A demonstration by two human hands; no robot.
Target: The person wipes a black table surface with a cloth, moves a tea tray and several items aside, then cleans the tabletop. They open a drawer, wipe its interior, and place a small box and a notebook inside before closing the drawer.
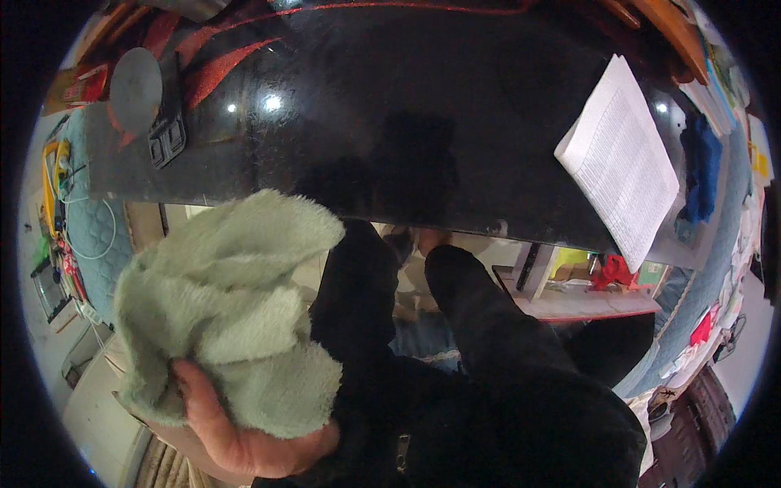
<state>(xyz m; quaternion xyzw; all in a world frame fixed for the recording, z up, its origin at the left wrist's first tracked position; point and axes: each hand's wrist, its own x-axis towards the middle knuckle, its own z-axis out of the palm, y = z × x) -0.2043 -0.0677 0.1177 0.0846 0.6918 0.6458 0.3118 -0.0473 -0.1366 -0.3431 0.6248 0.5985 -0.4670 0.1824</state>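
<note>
A pale green plush cloth [236, 301] hangs bunched up in front of me on the left, before the near edge of the table. My left hand [252, 447] grips it from below, with the thumb pressed against its lower left side and the other fingers mostly hidden by the cloth. My right hand does not show. Beyond the cloth stretches a glossy black table [358, 154] with a red pattern toward its far left.
A stand with a round grey disc [137, 91] is at the table's left. Folded white printed paper [622, 159] lies at its right, overhanging the near edge. Below are my black-trousered legs [488, 325] and a shelf [598, 306] with colourful items. Blue quilted fabric [98, 232] lies left.
</note>
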